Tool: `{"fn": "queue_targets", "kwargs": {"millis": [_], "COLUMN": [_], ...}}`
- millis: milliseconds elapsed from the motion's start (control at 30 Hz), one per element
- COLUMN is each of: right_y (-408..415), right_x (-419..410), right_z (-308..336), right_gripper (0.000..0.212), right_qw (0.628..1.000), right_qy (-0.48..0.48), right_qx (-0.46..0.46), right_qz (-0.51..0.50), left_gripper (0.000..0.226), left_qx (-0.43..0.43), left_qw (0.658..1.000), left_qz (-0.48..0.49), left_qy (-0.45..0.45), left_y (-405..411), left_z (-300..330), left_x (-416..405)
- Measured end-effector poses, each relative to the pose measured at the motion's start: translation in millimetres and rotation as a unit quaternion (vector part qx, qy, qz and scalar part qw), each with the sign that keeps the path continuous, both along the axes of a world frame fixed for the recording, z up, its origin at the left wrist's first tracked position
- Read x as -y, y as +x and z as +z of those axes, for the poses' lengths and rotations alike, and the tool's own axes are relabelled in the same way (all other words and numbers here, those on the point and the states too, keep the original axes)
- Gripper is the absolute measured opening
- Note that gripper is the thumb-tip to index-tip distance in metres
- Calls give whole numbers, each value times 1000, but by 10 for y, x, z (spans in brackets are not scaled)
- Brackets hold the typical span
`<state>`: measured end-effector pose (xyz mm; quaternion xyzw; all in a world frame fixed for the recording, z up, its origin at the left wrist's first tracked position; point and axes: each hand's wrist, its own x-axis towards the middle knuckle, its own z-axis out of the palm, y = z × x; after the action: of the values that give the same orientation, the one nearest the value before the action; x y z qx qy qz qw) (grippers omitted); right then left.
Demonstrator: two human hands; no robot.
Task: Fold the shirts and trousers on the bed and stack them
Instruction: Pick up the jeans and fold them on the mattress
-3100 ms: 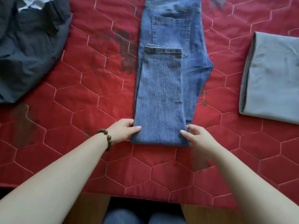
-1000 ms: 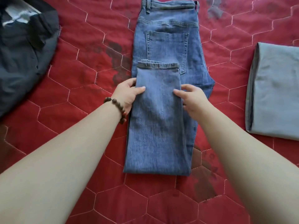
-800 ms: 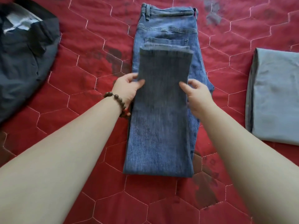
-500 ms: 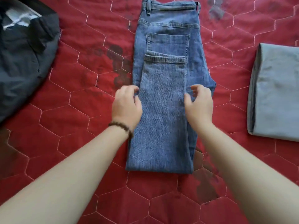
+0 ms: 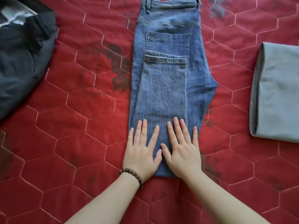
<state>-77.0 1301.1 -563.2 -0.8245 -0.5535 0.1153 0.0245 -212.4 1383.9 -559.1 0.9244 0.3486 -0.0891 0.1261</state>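
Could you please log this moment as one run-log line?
stage: pressing fold | left hand: flat on jeans | right hand: flat on jeans | grey folded garment: right, apart | dark garment: left, unfolded

There is only one view, from a camera worn on the person's head. It looks forward and steeply down on the red quilted bed cover point(image 5: 77, 130), almost from straight above. It is near enough that both forearms enter from the bottom edge and the jeans point(image 5: 168, 88) fill the middle, with the waistband cut by the top edge.
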Motion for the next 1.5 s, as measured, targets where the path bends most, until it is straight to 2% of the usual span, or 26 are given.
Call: {"fn": "queue_targets", "kwargs": {"millis": [100,167,233,300,367,433,500,633,700,800,833,900,1000,1100,1133,1200,1267,1300,1333,1400,1433,1467,1500], "right_y": [28,122,307,463,566,642,716,728,853,1121,1147,1073,1031,1325,1459,1739,1814,1712,1550,1169,1075,1121,1274], "right_x": [-69,-234,-471,-756,-1048,-1253,-1334,-1307,-1417,-1800,-1916,-2072,-2155,-2221,-2248,-2301,-2314,-2294,-2240,-1976,-1794,-1656,-1579], "right_z": [95,190,256,278,242,157,45,-20,67,201,222,197,99,45,27,17,39,59,78,38,16,-4,-25], "right_gripper": [59,45,31,32,39,48,57,62,56,27,25,36,54,54,53,54,55,55,55,53,52,52,53], "right_qw": [999,997,991,987,989,995,999,1000,999,991,988,984,972,964,969,991,994,991,991,983,977,976,982], "right_qy": [14,75,129,157,147,81,28,-4,18,104,124,128,23,-18,-25,-25,6,42,91,141,115,78,46], "right_qx": [-11,-10,-4,3,-16,-48,-17,23,37,86,87,39,-34,31,58,83,96,97,79,36,34,44,52], "right_qz": [-31,-35,-34,-25,3,25,27,3,14,-6,12,115,232,265,238,104,-52,-81,-57,110,176,197,176], "left_gripper": [74,59,34,26,39,51,54,66,72,78,78,77,74,77,79,81,81,81,80,80,80,80,81], "left_qx": [-24,-4,30,61,70,44,23,46,39,21,16,10,20,29,27,28,24,21,18,18,19,20,21], "left_qw": [999,998,995,992,993,997,999,997,997,998,998,998,997,996,996,996,997,997,997,997,997,997,997], "left_qz": [24,57,74,61,34,9,3,46,48,48,47,46,52,56,56,58,56,55,53,52,51,50,50], "left_qy": [12,22,65,97,89,62,45,45,43,46,47,49,50,57,58,57,54,53,53,54,53,52,52], "left_y": [61,174,341,563,812,1010,1043,946,961,982,977,974,990,987,986,985,986,983,980,977,978,980,984], "left_z": [74,186,256,251,219,130,3,-83,-82,-73,-81,-91,-86,-106,-110,-118,-109,-105,-103,-99,-95,-93,-95], "left_x": [-18,-140,-353,-620,-879,-1088,-1226,-1248,-1241,-1263,-1262,-1260,-1266,-1267,-1264,-1265,-1270,-1273,-1275,-1275,-1271,-1269,-1271]}}
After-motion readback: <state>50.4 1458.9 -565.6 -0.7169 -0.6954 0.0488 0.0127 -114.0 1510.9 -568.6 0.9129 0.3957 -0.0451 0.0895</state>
